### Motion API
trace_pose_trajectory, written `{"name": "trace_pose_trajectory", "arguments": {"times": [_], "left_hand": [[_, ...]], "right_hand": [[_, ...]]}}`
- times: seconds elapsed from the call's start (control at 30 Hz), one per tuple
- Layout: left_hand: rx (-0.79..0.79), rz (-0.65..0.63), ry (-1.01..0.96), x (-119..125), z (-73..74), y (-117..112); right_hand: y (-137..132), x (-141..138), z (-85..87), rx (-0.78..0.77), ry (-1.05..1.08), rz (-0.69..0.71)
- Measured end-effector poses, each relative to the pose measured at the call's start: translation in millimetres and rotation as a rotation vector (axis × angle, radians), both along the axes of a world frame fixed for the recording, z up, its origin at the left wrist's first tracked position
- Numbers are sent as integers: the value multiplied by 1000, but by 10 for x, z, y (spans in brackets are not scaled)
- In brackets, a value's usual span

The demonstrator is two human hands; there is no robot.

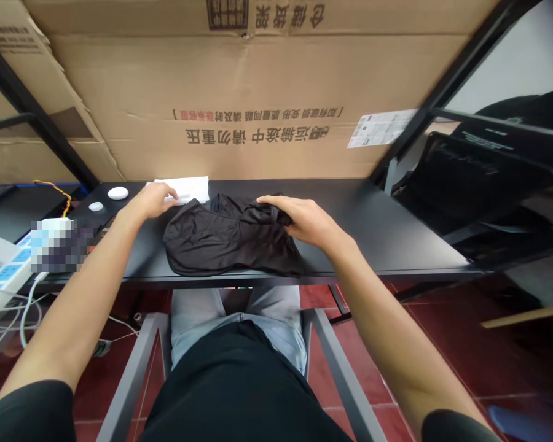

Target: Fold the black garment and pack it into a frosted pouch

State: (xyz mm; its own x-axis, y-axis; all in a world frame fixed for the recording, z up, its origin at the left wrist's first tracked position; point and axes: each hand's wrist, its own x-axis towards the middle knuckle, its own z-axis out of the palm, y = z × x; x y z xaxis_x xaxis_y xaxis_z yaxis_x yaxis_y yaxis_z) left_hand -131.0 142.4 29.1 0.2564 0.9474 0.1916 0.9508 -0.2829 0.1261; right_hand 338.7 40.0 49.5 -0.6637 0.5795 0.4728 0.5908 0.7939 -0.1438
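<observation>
Two hands on a bunched black garment (230, 236)

It lies near the front edge of the black table (373, 227). The right hand (304, 221) rests flat on its upper right fold, fingers stretched, gripping nothing. The left hand (152, 199) is at the upper left corner, fingers half bent; whether it pinches cloth, I cannot tell. It touches the white packet (188, 187), so a pull there may drag the packet along.

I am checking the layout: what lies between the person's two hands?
In the head view, the crumpled black garment lies between left hand and right hand, which rests on it.
</observation>
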Motion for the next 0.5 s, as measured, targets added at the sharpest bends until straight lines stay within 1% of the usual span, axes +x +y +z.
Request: {"name": "trace_pose_trajectory", "arguments": {"times": [0.1,0.27,0.4,0.5], "left_hand": [[-23,45,23,-4,39,6],[-11,64,89,7,74,-12],[9,37,191,45,56,-86],[62,79,249,124,118,-172]], "right_hand": [[10,16,-21,0,-9,-3],[20,11,-54,2,-3,-7],[5,2,-77,3,-12,-16],[8,25,-99,1,3,-25]]}}
